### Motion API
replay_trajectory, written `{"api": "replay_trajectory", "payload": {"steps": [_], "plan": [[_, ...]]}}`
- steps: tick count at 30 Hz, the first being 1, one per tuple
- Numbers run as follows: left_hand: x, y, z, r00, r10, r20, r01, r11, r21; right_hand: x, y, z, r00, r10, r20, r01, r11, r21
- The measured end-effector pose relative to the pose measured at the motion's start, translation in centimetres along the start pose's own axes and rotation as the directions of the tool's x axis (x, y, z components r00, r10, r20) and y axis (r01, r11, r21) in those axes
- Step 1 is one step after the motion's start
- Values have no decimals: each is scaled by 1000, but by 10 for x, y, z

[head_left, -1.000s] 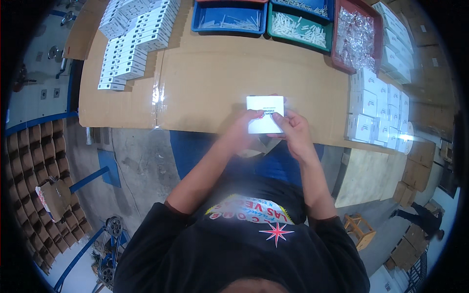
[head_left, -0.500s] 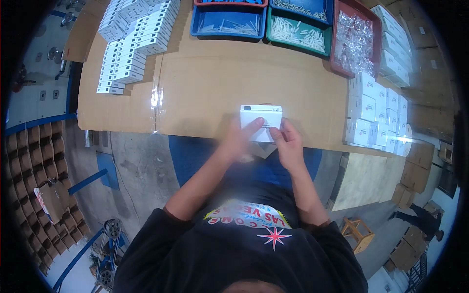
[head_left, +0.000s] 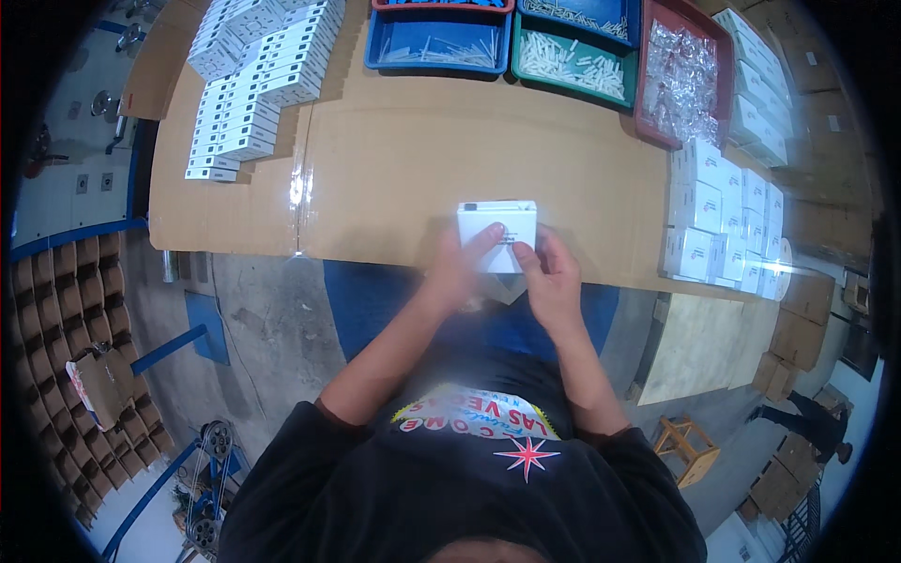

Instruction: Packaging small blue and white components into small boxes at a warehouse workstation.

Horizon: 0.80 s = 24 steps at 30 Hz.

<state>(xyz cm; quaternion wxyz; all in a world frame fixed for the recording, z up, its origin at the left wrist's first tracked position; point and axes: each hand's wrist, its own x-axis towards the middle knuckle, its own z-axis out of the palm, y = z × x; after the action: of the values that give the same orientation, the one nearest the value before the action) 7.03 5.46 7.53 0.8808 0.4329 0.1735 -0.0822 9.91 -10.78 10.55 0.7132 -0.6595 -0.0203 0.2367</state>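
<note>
Between my two hands is a small white box [head_left: 499, 246], held over the near edge of the cardboard-covered table [head_left: 394, 178]. It has a dark square mark at the left end of its far edge. My left hand [head_left: 460, 261] grips its left side with the thumb lying across the top face; the rest of that hand is blurred. On the right side, my right hand [head_left: 554, 270] closes round the box, its thumb on the near right part of the face. Fingers beneath the box are mostly hidden.
Stacked white boxes [head_left: 249, 117] stand at the far left, and more white boxes [head_left: 699, 211] at the right edge. Along the back are a blue tray [head_left: 436, 68] of clear thin sticks, a green tray [head_left: 572, 94] of white pieces and a red tray [head_left: 657, 136] of clear packets.
The white box and both hands have shifted slightly to the left. My grip on the box looks the same.
</note>
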Motion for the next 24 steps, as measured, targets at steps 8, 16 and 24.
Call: {"api": "replay_trajectory", "payload": {"steps": [8, 16, 24], "plan": [[-1, 15, 24, 988, 146, 42, -139, 980, -139, -10, -35, 29, 885, -461, 67, 321, 499, -805], [-1, 11, 30, 996, 72, -47, -81, 967, -241, -6, -24, 28, 885, -465, 24, 317, 563, -763], [1, 10, 27, 992, 89, -86, -108, 961, -254, -9, -28, 30, 884, -468, -5, 345, 658, -669]]}}
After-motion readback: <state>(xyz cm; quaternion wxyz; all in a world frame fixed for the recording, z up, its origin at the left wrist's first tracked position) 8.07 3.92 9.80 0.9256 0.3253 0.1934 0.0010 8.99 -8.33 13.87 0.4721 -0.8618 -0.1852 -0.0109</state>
